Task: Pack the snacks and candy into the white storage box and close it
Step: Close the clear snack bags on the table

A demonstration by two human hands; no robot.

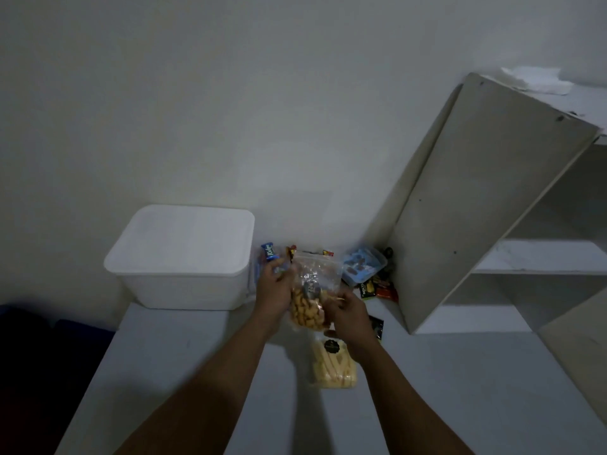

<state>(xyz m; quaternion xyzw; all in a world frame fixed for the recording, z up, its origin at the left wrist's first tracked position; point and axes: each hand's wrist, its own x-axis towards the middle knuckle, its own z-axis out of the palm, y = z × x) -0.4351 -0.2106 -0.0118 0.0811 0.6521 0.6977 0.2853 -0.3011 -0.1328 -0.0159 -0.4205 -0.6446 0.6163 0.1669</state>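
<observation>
The white storage box (pixel 184 267) stands at the back left of the table with its lid on. Both hands hold a clear zip bag of tan snacks (pixel 310 297) upright above the table. My left hand (pixel 274 287) grips its left side; my right hand (pixel 348 315) grips its right side lower down. A clear pack of pale biscuit sticks (pixel 333 366) lies flat on the table just below the bag. Behind the hands lie a blue wrapped bar (pixel 270 252), small red candies (pixel 291 250) and a blue tub of dark sweets (pixel 363 266).
Green and red snack packets (pixel 377 289) and a small black packet (pixel 377 326) lie by a tilted beige shelf panel (pixel 486 198) on the right. Open white shelves (pixel 542 257) stand behind it. The grey table (pixel 184 372) ends at a dark drop on the left.
</observation>
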